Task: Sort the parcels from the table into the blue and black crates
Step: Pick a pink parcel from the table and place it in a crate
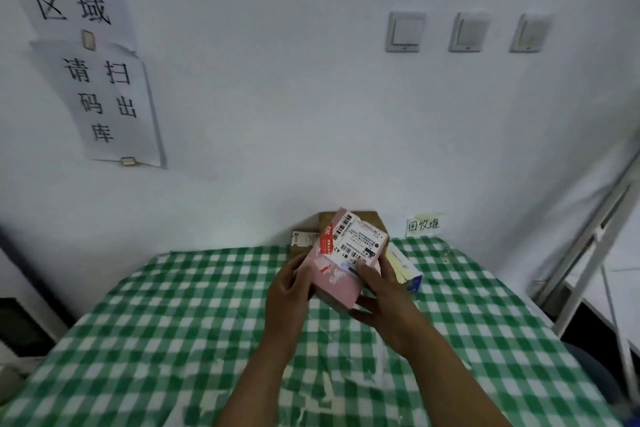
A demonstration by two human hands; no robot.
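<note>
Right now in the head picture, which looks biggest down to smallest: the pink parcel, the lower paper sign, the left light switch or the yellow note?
1. lower paper sign
2. pink parcel, nearer the camera, so maybe enlarged
3. left light switch
4. yellow note, slightly smaller than the switch

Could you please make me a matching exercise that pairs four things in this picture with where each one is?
Things:
1. pink parcel
2. brown cardboard box
3. white and blue box
4. yellow note

Places:
A. stuck on the wall
B. gripped by the left hand and the right hand
C. on the checked tablecloth, just right of the right hand
D. at the back of the table, behind the pink parcel

Pairs: 1-B, 2-D, 3-C, 4-A
</note>
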